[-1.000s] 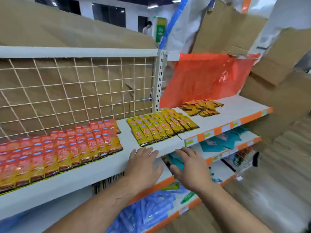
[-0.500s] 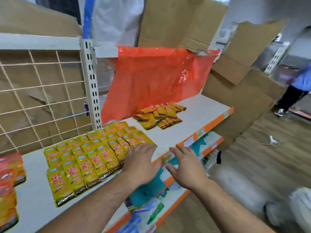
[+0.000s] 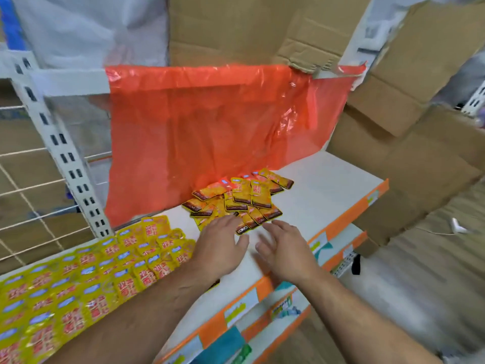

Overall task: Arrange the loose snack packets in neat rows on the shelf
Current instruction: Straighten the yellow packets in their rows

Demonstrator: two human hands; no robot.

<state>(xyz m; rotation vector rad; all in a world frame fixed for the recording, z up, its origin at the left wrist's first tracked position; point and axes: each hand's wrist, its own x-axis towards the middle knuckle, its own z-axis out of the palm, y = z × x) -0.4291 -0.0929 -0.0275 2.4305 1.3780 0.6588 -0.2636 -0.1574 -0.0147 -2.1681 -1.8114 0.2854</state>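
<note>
Yellow packets (image 3: pixel 105 266) are laid in neat rows on the shelf (image 3: pixel 328 195), left side; that part is judged done; the orange pile (image 3: pixel 236 200) lies jumbled mid-shelf against the red sheet (image 3: pixel 210 127), unsorted. Left hand (image 3: pixel 217 243) and right hand (image 3: pixel 283 248) are held flat, fingers spread, nothing gripped, at the pile's near edge; contact cannot be confirmed; the rows are cut off at left.

White shelf (image 3: pixel 328 185), orange front edge with paper labels; lower tiers beneath. Slotted white upright (image 3: pixel 65 158) at left, wire grid panel (image 3: pixel 26 206) beside it. Orange plastic sheet (image 3: pixel 210 132) hangs behind. Flattened cardboard (image 3: pixel 249 27) above and at right. Wood-pattern floor (image 3: pixel 433 271); white cable (image 3: pixel 456 228) lies on it.
</note>
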